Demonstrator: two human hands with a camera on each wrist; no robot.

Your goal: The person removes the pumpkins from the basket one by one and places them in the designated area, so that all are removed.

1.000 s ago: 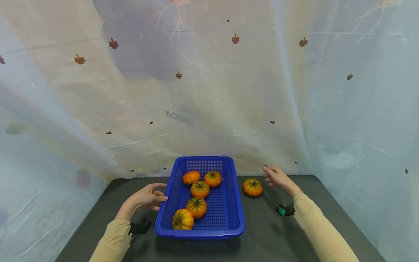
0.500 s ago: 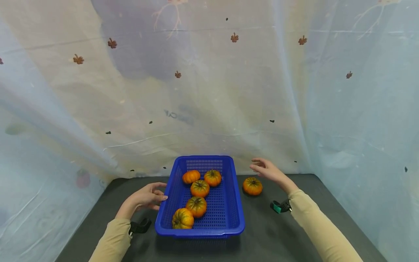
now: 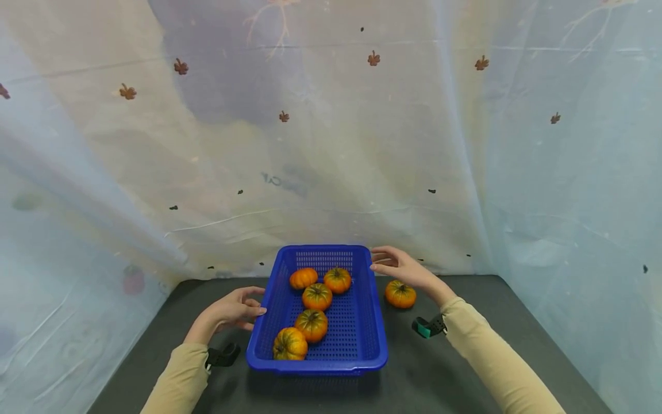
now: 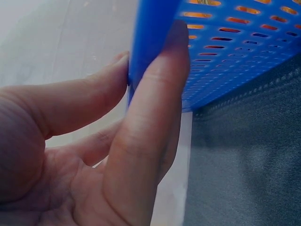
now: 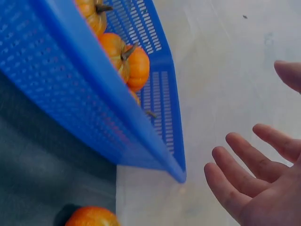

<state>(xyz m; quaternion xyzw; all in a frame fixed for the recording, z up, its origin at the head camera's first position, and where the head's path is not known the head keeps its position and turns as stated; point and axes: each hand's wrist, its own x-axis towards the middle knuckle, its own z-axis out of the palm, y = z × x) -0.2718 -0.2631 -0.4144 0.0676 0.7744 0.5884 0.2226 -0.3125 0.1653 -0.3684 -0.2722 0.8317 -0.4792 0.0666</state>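
A blue basket (image 3: 316,366) is in the middle of the dark bench (image 3: 429,379), between two hands. The left hand (image 3: 235,310) has hold of the basket's left edge, about halfway along that side. Its fingers are bent and closed in a pinch: in the left wrist view the edge is squeezed between the thumb (image 4: 84,101) on one side and a long finger (image 4: 150,108) on the other. The right hand (image 3: 405,270) is by the far part of the basket's right edge. Its fingers (image 5: 244,174) are spread out wide and hold nothing, and the right wrist view shows a gap between the fingertips and the blue edge. Five pumpkins are in the basket, away from all the fingers. An orange pumpkin (image 3: 303,278) is at the far left, a greener pumpkin (image 3: 338,280) is to the right of it, a third pumpkin (image 3: 317,297) is just nearer, a fourth pumpkin (image 3: 311,326) is nearer than that, and a yellowish pumpkin (image 3: 289,344) is in the near left corner. One more pumpkin (image 3: 400,295) is on the bench, just right of the basket and on the near side of the right hand's fingers, not touched by them. A pale sheet (image 3: 331,172) hangs behind the bench.
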